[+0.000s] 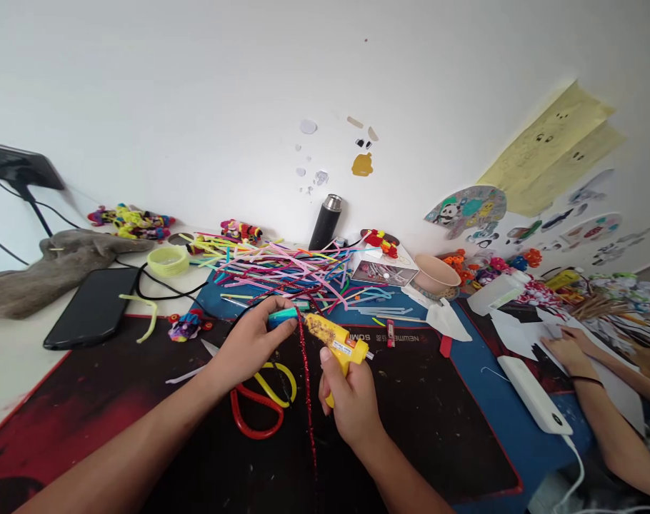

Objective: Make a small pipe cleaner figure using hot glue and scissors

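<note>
My right hand (pixel 351 400) is wrapped round the handle of a yellow hot glue gun (pixel 328 333), whose nozzle points left. My left hand (pixel 253 335) pinches a short teal cylinder (pixel 283 316); its exact kind I cannot make out. At the cylinder's right end, a red glittery pipe cleaner (pixel 306 378) hangs down over the dark mat. The glue gun's tip is close to that end; whether they touch is unclear. Below my left hand lie scissors (pixel 257 414) with one red and one yellow handle loop, their blades partly hidden by my wrist.
A heap of colourful pipe cleaners (pixel 282 268) spreads behind my hands. To the left are a black phone (pixel 92 307), a yellow-green tape roll (pixel 168 261) and driftwood (pixel 51 268). A black thermos (pixel 326 223) stands by the wall. At right, another person's hands (pixel 568 350) work near a white power bank (pixel 533 394).
</note>
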Demonstrator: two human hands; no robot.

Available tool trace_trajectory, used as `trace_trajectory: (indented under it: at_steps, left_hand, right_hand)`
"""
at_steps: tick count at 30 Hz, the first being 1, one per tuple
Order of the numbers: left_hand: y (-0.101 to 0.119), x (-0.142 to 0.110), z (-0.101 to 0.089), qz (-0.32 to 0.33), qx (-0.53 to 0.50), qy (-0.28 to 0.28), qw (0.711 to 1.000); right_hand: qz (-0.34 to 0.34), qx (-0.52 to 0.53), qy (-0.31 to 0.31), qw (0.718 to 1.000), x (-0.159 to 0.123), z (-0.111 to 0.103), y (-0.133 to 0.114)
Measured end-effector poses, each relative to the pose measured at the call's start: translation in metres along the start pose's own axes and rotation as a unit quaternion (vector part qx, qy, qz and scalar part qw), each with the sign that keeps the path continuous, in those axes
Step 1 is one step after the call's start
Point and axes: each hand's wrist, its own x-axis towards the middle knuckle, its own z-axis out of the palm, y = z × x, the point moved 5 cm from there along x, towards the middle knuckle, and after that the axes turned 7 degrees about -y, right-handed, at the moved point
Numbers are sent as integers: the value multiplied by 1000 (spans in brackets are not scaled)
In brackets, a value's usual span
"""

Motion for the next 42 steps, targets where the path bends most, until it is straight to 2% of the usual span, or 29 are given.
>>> trace_trajectory:
  at_steps: [14, 24, 42]
  left_hand:
    - [5, 0, 0, -22, -15, 8, 1000]
    - [3, 1, 1, -15, -17, 9, 1000]
    - [-7, 0, 0, -52, -26, -1, 998]
  right_hand:
    - [1, 0, 2, 1000, 0, 1, -3]
    - [12, 7, 13, 1000, 0, 0, 3]
    - [19, 0, 20, 1000, -3, 0, 3]
